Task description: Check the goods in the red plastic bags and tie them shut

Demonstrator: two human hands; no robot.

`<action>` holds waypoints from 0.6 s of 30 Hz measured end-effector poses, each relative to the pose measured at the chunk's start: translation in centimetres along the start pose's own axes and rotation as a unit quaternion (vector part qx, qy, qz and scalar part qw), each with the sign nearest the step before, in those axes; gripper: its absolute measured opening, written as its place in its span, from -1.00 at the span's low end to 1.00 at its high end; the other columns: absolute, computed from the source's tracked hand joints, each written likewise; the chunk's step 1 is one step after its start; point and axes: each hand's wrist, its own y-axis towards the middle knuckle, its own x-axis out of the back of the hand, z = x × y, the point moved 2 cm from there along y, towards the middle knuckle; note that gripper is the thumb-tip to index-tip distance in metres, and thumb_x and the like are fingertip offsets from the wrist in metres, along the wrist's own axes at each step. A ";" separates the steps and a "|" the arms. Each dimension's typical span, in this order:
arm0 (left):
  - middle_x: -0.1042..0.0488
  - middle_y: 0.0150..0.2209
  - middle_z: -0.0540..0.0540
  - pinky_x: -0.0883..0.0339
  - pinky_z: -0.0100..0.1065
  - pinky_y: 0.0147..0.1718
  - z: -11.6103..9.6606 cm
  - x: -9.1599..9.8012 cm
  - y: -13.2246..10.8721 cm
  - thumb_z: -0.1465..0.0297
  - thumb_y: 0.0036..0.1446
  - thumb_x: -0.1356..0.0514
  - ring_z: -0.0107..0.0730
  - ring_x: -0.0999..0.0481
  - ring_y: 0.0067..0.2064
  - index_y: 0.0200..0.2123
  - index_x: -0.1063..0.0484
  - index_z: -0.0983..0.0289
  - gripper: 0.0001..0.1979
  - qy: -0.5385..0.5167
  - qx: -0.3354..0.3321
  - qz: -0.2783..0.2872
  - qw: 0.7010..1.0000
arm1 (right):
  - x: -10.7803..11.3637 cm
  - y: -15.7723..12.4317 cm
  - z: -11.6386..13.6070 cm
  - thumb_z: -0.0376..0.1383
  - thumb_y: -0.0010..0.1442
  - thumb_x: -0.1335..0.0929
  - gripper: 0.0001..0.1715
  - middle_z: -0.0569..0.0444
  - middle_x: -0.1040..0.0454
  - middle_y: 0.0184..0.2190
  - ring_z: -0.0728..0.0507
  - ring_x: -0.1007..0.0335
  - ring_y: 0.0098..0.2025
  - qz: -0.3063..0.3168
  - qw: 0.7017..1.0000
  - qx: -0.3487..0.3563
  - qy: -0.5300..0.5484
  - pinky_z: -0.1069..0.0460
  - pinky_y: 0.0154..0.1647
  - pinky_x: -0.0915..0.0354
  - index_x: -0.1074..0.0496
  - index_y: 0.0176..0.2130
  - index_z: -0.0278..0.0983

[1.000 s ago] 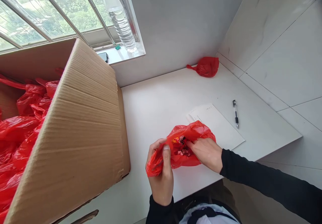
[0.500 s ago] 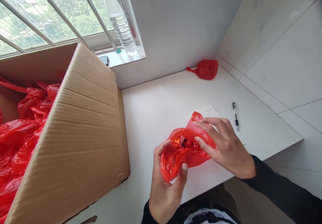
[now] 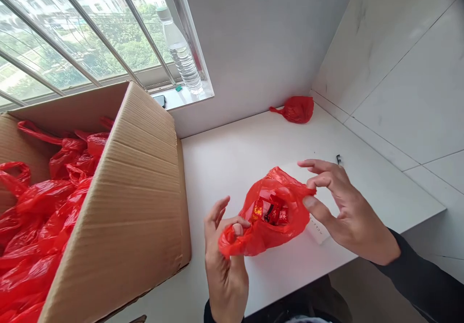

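Left hand (image 3: 224, 260) pinches the left rim of the red bag (image 3: 264, 236), right hand (image 3: 348, 212) pinches the right rim, so its mouth gapes over the table (image 3: 235, 158). Bare table runs back to the wall. The cardboard box (image 3: 141, 183) crowds my left, and the table's front edge lies close under my wrists. The packets (image 3: 270, 212) inside are red, their print unreadable. My right hand hides most of the pen (image 3: 338, 159) and the paper (image 3: 319, 230).

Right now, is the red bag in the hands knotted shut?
No: the left hand and right hand hold the red bag open at the mouth, red packets showing inside.
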 end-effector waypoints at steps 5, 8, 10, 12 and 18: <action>-0.35 -0.60 -0.02 -0.46 -0.19 -0.23 -1.5 -1.1 2.1 0.24 0.41 0.07 -0.28 -0.53 -0.40 -0.28 -0.38 0.17 -0.70 -0.376 0.156 0.093 0.909 | 0.1 -0.2 1.8 -0.23 0.45 -0.17 -0.95 0.05 -0.48 0.03 -0.23 -0.30 0.23 0.039 0.946 -0.047 0.319 -0.25 0.17 -0.29 -0.15 -0.16 -0.07; -0.02 -0.70 -0.18 -0.30 -0.43 -0.51 -1.5 -1.7 3.1 0.26 0.40 0.03 -0.59 -0.08 -0.69 -0.30 -0.35 0.20 -0.74 -0.375 0.197 0.072 0.903 | -0.6 -0.3 2.4 -0.20 0.48 -0.15 -0.89 0.17 -0.43 -0.39 -0.16 -0.43 -0.15 0.072 0.915 -0.042 0.395 -0.14 -0.03 -0.35 -0.12 -0.19 -0.06; -0.06 -0.62 -0.17 -0.20 -0.49 -0.56 -1.4 -1.9 3.3 0.24 0.36 -0.05 -0.60 -0.05 -0.64 -0.24 -0.34 0.19 -0.81 -0.345 0.222 0.043 0.911 | -1.1 -0.5 2.5 -0.20 0.48 -0.16 -0.90 0.19 -0.33 -0.43 -0.12 -0.35 -0.30 0.100 0.915 -0.036 0.390 -0.08 -0.17 -0.33 -0.14 -0.18 -0.06; -0.19 -0.50 -0.12 -0.25 -0.47 -0.47 -1.4 -2.1 3.0 0.27 0.30 -0.12 -0.54 -0.21 -0.52 -0.14 -0.32 0.17 -0.88 -0.318 0.229 0.045 0.919 | -1.6 -0.6 2.6 -0.21 0.47 -0.17 -0.94 0.16 -0.30 -0.37 -0.12 -0.32 -0.30 0.129 0.925 -0.030 0.355 -0.08 -0.20 -0.32 -0.18 -0.13 -0.05; -0.47 -0.06 0.11 -0.39 -0.26 -0.12 -2.2 -3.0 0.2 0.44 0.03 -0.28 -0.20 -0.47 -0.09 0.09 -0.34 0.12 -0.48 -0.059 0.150 0.192 0.968 | -2.4 0.1 4.5 -0.43 0.32 -0.29 -0.76 0.06 -0.33 -0.05 -0.16 -0.26 0.12 0.140 0.966 0.116 0.182 -0.10 0.18 -0.25 -0.29 -0.09 -0.09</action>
